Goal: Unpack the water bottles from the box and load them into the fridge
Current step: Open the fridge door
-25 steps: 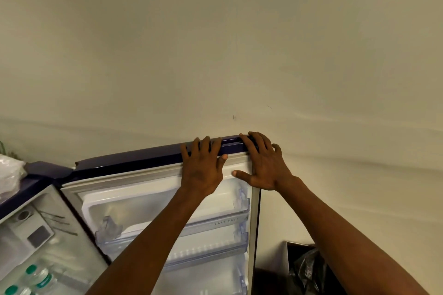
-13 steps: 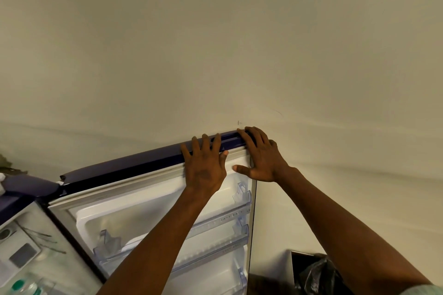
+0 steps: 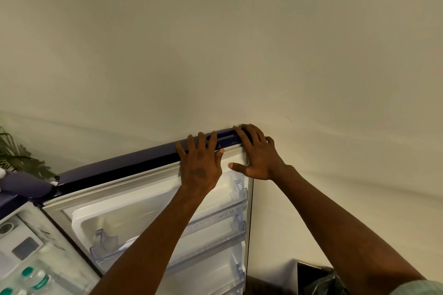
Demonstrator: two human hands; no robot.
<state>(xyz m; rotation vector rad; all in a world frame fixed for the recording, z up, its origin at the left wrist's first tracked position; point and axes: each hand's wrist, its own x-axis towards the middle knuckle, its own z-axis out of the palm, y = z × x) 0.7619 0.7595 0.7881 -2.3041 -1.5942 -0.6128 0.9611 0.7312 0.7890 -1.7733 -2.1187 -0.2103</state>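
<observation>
Both hands are lying flat, fingers spread and nearly straight, over the top edge of the open fridge door (image 3: 134,163): the left hand (image 3: 200,165) is pressing its palm against the inner face just below the rim, while the right hand (image 3: 257,153), just beside it toward three o'clock, is draping its fingers over the door's free top corner with the thumb reaching along the inner lining. Neither hand is pinching or carrying anything. Holding the door at the far corner is likely giving the most leverage for swinging it, whether wider or shut; which way cannot be told. The door shelves (image 3: 215,220) are sitting bare below the hands. Green-capped water bottles (image 3: 33,275) are already lying inside the fridge, down at seven o'clock, so loading is seemingly well along. The box itself is not showing; a dark bag (image 3: 326,280) is sitting at five o'clock, and a plant (image 3: 16,155) at nine o'clock.
</observation>
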